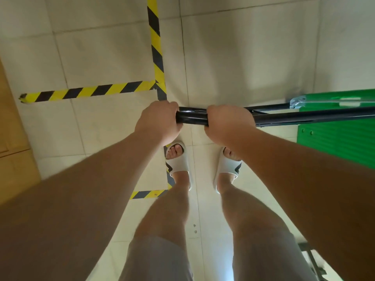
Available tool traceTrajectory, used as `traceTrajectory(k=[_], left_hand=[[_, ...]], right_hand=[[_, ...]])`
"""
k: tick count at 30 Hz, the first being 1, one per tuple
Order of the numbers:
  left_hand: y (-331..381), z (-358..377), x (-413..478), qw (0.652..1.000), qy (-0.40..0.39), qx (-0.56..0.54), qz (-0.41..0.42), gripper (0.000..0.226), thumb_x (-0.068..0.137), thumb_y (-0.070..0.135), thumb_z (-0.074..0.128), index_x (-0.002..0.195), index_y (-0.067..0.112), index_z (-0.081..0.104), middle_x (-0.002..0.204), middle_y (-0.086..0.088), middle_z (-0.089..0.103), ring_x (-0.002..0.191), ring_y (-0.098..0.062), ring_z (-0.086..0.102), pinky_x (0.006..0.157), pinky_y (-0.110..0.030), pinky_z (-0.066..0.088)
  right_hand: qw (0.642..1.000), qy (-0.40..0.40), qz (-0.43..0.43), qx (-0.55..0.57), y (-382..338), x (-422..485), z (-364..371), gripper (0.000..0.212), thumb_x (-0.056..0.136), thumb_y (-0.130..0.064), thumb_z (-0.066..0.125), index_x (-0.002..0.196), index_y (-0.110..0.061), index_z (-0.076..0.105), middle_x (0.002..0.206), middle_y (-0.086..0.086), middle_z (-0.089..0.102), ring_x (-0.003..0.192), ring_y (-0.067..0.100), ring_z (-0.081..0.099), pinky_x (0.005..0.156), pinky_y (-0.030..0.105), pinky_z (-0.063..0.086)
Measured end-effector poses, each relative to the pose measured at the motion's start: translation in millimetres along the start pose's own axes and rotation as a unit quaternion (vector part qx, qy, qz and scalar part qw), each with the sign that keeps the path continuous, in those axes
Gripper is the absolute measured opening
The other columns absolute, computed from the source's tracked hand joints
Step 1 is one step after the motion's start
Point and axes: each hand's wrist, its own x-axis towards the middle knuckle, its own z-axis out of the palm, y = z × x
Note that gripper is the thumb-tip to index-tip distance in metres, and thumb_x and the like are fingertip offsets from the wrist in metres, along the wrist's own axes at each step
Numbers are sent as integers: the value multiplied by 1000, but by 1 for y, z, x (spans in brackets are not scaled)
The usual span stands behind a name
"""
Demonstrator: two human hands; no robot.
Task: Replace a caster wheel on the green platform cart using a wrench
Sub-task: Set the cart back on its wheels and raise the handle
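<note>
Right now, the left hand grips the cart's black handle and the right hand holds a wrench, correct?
Not quite. The right hand holds no wrench; it grips the black handle too, beside the left hand. The head view shows both hands wrapped round the bar, and no wrench is in view.

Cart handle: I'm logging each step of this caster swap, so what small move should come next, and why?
Probably tip the green platform cart over by its black handle to expose the underside. The left hand and right hand both grip that handle, while only part of the cart's green deck shows at the right edge.
</note>
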Motion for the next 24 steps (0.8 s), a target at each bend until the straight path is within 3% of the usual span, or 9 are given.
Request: traceTrajectory(k=[3,9,14,17,20,24], left_hand=[[-1,3,14,999,-31,15,17,13,94,31,60,99,22,67,81,1,61,79,-24,59,65,-35,48],[-5,-3,17,996,-70,-8,46,11,95,35,62,97,26,68,73,6,59,67,-15,55,53,-29,35],[-4,-15,15,994,-97,15,51,10,95,34,63,89,25,62,74,3,60,66,-15,55,52,-28,36],[0,-25,10,992,-109,30,54,13,93,31,62,87,20,65,73,1,61,64,-14,56,51,-30,36],[7,-34,-1,990,-124,30,53,12,92,29,61,88,20,68,71,0,62,62,-14,57,51,-29,37],[19,-50,-22,990,-126,32,52,13,89,27,61,95,21,72,73,2,62,66,-14,60,53,-29,40]], right_hand=[[1000,5,-9,5,1,7,-1,8,95,-30,54,95,-24,50,75,-2,54,68,21,57,60,33,47],[1000,-9,-7,-2,-1,4,-7,8,93,-26,56,92,-20,51,75,0,55,69,22,59,60,32,48],[1000,-22,17,9,-7,-1,-12,5,92,-21,59,94,-18,55,76,0,57,63,18,54,55,32,41],[999,-28,22,21,-8,-8,-19,5,92,-19,59,93,-19,54,76,0,57,62,17,53,57,33,44],[999,-30,23,25,-6,-21,-26,7,91,-18,58,90,-19,51,76,0,56,62,18,53,61,34,49],[999,-32,20,28,-3,-42,-39,9,90,-19,57,90,-20,48,75,-2,52,59,15,48,61,32,43]])
